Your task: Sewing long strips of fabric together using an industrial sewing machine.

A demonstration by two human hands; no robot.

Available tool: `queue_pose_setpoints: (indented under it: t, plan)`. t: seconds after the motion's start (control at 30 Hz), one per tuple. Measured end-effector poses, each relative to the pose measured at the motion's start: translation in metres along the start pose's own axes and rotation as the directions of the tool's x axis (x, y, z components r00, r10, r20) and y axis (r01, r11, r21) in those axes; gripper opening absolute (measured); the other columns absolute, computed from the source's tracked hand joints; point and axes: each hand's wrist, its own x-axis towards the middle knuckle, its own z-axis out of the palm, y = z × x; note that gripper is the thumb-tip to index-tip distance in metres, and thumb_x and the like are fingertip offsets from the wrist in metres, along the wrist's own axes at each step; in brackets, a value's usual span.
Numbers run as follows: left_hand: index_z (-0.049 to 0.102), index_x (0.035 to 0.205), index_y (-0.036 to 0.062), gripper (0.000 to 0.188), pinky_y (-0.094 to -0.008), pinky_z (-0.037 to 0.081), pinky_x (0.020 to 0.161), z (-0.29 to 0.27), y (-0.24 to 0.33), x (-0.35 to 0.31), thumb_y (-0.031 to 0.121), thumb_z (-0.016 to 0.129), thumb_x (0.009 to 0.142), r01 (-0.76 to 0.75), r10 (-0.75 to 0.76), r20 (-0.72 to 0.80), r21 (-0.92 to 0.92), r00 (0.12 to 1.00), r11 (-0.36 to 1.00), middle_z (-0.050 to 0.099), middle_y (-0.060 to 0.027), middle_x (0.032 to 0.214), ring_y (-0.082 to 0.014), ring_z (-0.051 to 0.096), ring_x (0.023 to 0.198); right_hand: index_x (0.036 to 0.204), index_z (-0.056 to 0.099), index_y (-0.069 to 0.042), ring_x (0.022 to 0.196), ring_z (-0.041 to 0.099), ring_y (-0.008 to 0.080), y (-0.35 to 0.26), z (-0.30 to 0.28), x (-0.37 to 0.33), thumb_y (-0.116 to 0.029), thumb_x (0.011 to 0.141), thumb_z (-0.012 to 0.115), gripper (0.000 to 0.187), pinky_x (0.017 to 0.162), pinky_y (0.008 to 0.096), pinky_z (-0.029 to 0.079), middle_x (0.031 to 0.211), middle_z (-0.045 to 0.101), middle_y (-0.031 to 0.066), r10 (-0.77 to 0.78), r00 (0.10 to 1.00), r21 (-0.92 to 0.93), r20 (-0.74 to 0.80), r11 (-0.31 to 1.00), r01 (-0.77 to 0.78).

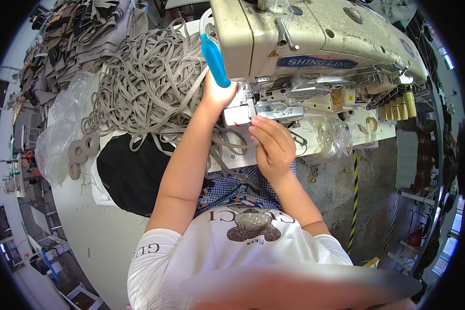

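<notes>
A sewing machine (299, 41) with a cream, worn body stands in front of me. A narrow grey woven strap (251, 107) runs across its bed toward me from the presser foot. My right hand (275, 147) is closed on the near part of this strap, thumb and fingers pinched together at the bed's front edge. My left hand (219, 94) reaches to the left side of the machine head; its fingers are hidden behind the head and a blue sleeve-like piece (214, 59) hanging there. Beside it lies a large tangled heap of grey strap (144, 77).
Folded dark cloth pieces (82, 36) are stacked at the far left. Rolls of tape (82, 151), a clear plastic bag (62, 129) and a black cloth (132, 173) lie on the white table (88, 232). Thread cones or knobs (400, 107) sit at the machine's right.
</notes>
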Motion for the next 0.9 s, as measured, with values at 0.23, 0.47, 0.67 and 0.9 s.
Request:
queue_pose_setpoints:
  t: [0.23, 0.47, 0.67, 0.9]
  plan:
    - [0.056, 0.095, -0.001, 0.015, -0.0312, 0.047, 0.074, -0.002, 0.006, 0.002, 0.003, 0.056, 0.08, -0.008, 0.006, -0.018, -0.125, 1.0, 0.992, 0.063, -0.0119, 0.089, -0.0216, 0.062, 0.085, 0.085, 0.063, 0.0, 0.089, 0.062, 0.0271, 0.007, 0.007, 0.003, 0.011, 0.061, 0.058, 0.027, 0.076, 0.033, 0.05, 0.09, 0.064, 0.0108, 0.01, 1.0, 0.0, -0.015, 1.0, -0.01]
    - [0.057, 0.093, -0.0006, 0.013, -0.0303, 0.047, 0.072, -0.002, 0.003, -0.001, 0.003, 0.056, 0.08, 0.067, -0.065, 0.035, -0.074, 0.997, 0.995, 0.063, -0.0113, 0.087, -0.0204, 0.062, 0.083, 0.085, 0.063, -0.001, 0.088, 0.061, 0.0263, 0.011, 0.011, 0.006, 0.01, 0.062, 0.058, 0.027, 0.076, 0.0331, 0.049, 0.09, 0.064, 0.01, 0.002, 1.0, -0.024, -0.023, 1.0, -0.003]
    - [0.057, 0.093, -0.0004, 0.013, -0.0311, 0.047, 0.072, -0.001, 0.0, 0.001, 0.005, 0.055, 0.081, 0.044, -0.041, 0.047, -0.062, 0.998, 0.997, 0.063, -0.0116, 0.088, -0.0213, 0.062, 0.083, 0.086, 0.063, -0.002, 0.088, 0.061, 0.0263, 0.012, 0.013, 0.006, 0.01, 0.062, 0.057, 0.027, 0.076, 0.0332, 0.049, 0.09, 0.063, 0.0094, -0.003, 1.0, -0.045, -0.023, 0.999, 0.002]
    - [0.057, 0.101, 0.0005, 0.021, -0.0327, 0.045, 0.079, -0.005, 0.01, 0.004, 0.01, 0.056, 0.082, 0.14, -0.144, 0.132, 0.042, 0.981, 0.989, 0.063, -0.0136, 0.093, -0.0231, 0.06, 0.091, 0.087, 0.063, -0.002, 0.089, 0.06, 0.0266, 0.009, 0.011, 0.006, 0.011, 0.062, 0.056, 0.029, 0.077, 0.0339, 0.048, 0.092, 0.063, 0.0097, 0.01, 1.0, -0.068, -0.009, 0.998, -0.011]
